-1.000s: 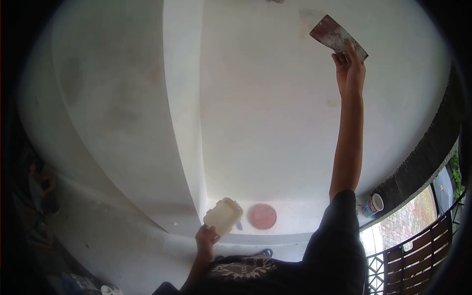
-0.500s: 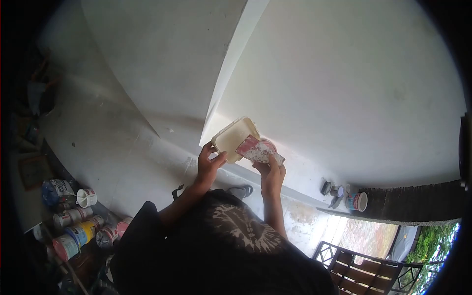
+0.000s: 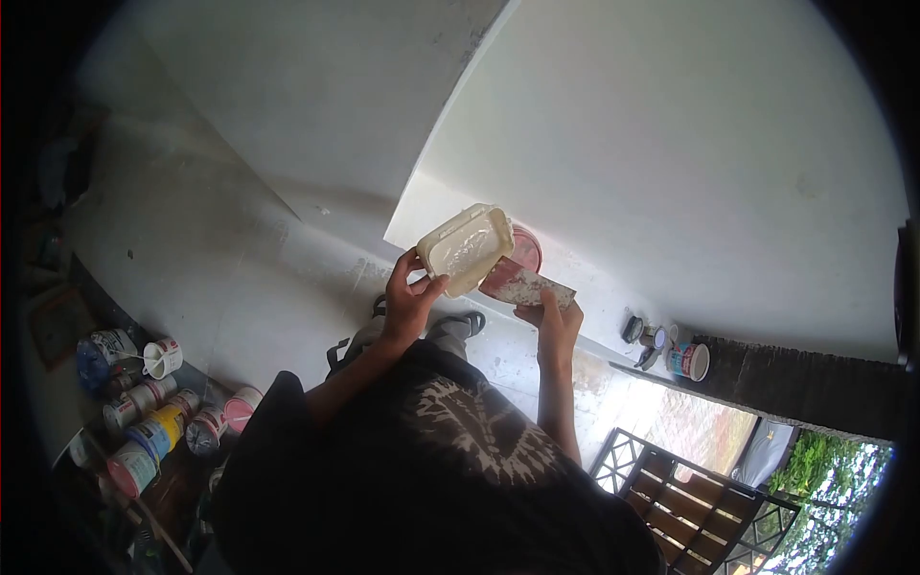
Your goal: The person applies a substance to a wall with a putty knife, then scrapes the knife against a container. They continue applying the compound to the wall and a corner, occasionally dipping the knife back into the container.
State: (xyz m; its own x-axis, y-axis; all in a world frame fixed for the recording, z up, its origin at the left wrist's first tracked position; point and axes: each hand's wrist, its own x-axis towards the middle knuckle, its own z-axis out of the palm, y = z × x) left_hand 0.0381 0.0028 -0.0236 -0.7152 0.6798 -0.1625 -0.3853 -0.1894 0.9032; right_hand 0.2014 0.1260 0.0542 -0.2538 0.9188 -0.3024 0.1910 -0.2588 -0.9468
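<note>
My left hand [image 3: 412, 303] grips the near-left side of a cream plastic tub [image 3: 443, 236], thumb on its rim. A wet, pale smear coats the inside of the tub, whose opening faces me. In my right hand [image 3: 556, 331] is a flat putty scraper [image 3: 525, 286], reddish at one end and caked with whitish residue at the other. The scraper's reddish end lies right at the tub's lower right edge. Behind the two, partly hidden, shows a round red lid or bucket top [image 3: 527, 249].
White walls [image 3: 671, 163] and a ledge rise in front. Several paint cans [image 3: 158, 431] and a white bucket [image 3: 163, 357] crowd the lower left. Another bucket [image 3: 688, 361] and small containers sit at right, above a slatted bench [image 3: 695, 498]. My sandalled foot [image 3: 474, 324] shows below.
The scraper has come out from over the tub's inside to its right edge. The tub now shows its inside more fully, and more of the red lid is visible.
</note>
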